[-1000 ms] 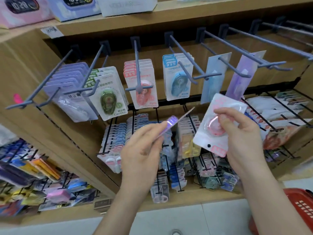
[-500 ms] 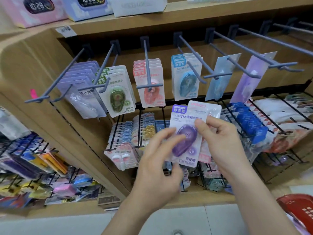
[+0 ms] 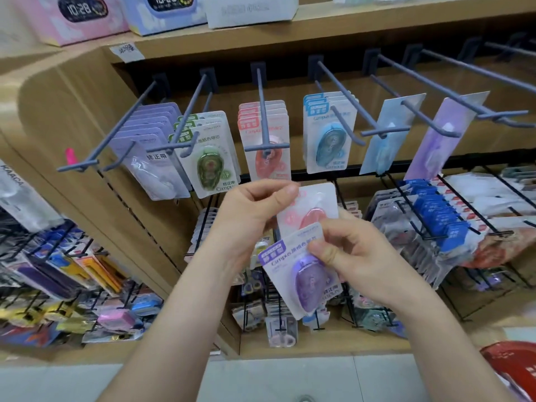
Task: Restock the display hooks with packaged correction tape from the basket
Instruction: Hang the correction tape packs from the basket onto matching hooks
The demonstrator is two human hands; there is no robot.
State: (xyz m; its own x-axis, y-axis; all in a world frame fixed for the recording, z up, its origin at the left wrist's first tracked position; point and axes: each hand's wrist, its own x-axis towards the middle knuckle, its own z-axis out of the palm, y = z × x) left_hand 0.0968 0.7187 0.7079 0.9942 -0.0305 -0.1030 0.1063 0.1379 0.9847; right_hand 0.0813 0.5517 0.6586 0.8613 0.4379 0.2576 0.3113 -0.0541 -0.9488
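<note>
Both arms show bare from fingertips to the frame's lower edge. The left forearm (image 3: 174, 314) comes in from about 7 o'clock, slim and smooth, widening into the left hand (image 3: 252, 210) near the centre. The right forearm (image 3: 435, 329) comes in from 5 o'clock, ending in the right hand (image 3: 359, 256), at 4 o'clock of centre. The fingers are slender, and the left thumbnail (image 3: 291, 190) is short and rounded
</note>
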